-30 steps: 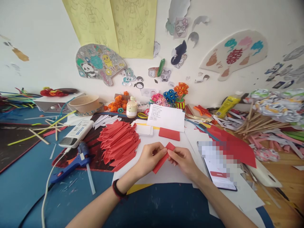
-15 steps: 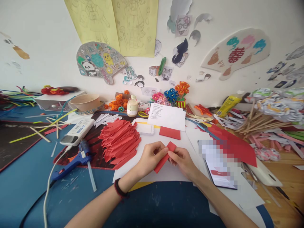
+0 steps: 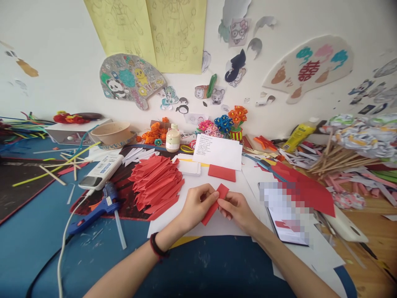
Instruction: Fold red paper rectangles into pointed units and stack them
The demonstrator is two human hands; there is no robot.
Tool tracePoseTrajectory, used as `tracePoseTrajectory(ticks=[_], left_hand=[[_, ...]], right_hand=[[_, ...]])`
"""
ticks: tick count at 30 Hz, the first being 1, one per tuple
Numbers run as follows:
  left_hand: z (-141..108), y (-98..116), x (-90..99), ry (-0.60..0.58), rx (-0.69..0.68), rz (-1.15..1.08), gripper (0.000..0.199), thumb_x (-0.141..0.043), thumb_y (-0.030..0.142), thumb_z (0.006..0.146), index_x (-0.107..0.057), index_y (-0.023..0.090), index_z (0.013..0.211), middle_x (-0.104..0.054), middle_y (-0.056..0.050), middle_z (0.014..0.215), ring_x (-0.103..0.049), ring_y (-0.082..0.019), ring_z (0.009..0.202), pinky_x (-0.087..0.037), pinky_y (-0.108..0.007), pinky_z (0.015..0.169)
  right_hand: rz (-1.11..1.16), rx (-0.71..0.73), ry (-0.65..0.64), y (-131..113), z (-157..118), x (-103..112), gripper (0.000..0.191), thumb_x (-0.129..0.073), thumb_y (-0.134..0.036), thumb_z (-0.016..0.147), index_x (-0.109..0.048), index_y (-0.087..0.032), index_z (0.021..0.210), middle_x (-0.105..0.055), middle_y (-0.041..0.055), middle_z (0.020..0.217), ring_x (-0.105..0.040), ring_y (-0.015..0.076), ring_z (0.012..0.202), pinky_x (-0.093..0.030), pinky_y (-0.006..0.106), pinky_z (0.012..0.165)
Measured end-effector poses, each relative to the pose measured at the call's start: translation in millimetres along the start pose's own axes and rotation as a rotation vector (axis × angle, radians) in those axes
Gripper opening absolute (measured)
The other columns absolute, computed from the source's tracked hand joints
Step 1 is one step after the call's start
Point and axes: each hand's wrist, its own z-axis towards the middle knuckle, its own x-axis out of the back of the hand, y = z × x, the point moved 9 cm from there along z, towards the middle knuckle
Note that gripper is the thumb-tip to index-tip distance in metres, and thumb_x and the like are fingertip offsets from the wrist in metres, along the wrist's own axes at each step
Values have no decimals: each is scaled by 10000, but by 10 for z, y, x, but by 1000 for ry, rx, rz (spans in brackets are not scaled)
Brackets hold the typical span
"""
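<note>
A narrow red paper strip [image 3: 211,212] is held slanted above white paper, its top end leaning right. My left hand [image 3: 198,203] grips it from the left, thumb on its face and fingers bent behind. From the right, my right hand [image 3: 236,208] pinches its edge between thumb and fingers; some fingertips show below. A flat stack of red paper [image 3: 222,172] lies just beyond my hands. To the left is a big pile of folded red paper pieces [image 3: 157,186]. Small white papers [image 3: 189,168] lie between that pile and the red stack.
At left are a blue glue gun [image 3: 96,215] and a white power strip [image 3: 101,171]. A phone [image 3: 287,219] lies at right, beside a red sheet [image 3: 307,188]. A bottle [image 3: 173,140], a written card [image 3: 217,152] and paper flowers stand at the back.
</note>
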Motion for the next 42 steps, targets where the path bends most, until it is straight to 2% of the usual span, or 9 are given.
tracePoseTrajectory(ticks=[4,10,14,17,23,28,33,38,42], left_hand=[[3,-13,33,38,-7,32,331,-519,404,899,-556,148,692,-463,45,560,-379,-86,540,-290,-221,520],[3,19,25,59,-20,56,342,-507,401,902,-547,152,671,-467,42,565,-372,-87,543,-289,-221,523],[-9,44,47,92,-22,62,342,-510,393,898,-515,157,650,-442,45,568,-351,-85,546,-287,-218,525],[-16,45,57,102,-21,68,333,-512,378,897,-500,157,648,-443,46,576,-350,-83,552,-288,-215,530],[-9,38,46,100,-28,70,338,-502,378,905,-503,156,651,-447,47,582,-348,-83,557,-288,-212,526],[-1,22,83,126,-20,76,335,-510,393,898,-502,160,657,-455,47,574,-368,-82,543,-296,-209,521],[-1,21,50,112,-11,63,339,-510,391,895,-498,161,647,-452,46,568,-361,-81,536,-297,-208,515],[-3,40,82,148,-17,79,352,-501,415,897,-491,166,648,-447,45,573,-362,-84,537,-300,-211,515],[-11,40,48,128,-22,86,341,-497,394,901,-495,165,648,-452,44,575,-357,-85,542,-295,-213,512]], right_hand=[[17,-57,-50,59,-7,-89,428,-590,-485,859,-575,-150,593,-539,-7,521,-472,78,429,-327,200,393],[-104,12,-47,-25,-14,-84,439,-584,-485,862,-584,-156,572,-498,-24,474,-422,68,419,-320,205,417],[-78,-16,-61,2,-19,-113,461,-559,-503,870,-556,-164,559,-504,-22,475,-426,73,415,-311,208,411],[-73,-33,-102,33,-29,-161,450,-565,-492,871,-562,-162,566,-504,-23,464,-436,76,416,-303,206,413],[-76,-20,-85,19,-41,-148,444,-580,-474,865,-565,-158,554,-493,-28,459,-417,70,415,-287,207,419],[-97,-69,-170,9,-81,-288,444,-553,-489,876,-566,-162,575,-490,-28,476,-429,77,436,-301,212,437],[-96,-48,-141,20,-87,-287,456,-554,-467,873,-564,-161,535,-487,-21,473,-408,76,431,-287,222,439],[-69,-88,-174,81,-97,-327,427,-552,-462,877,-558,-166,569,-492,-22,504,-417,80,458,-296,218,447],[-99,-70,-192,83,-103,-338,423,-560,-437,868,-587,-162,547,-520,-7,506,-431,87,464,-313,224,454]])
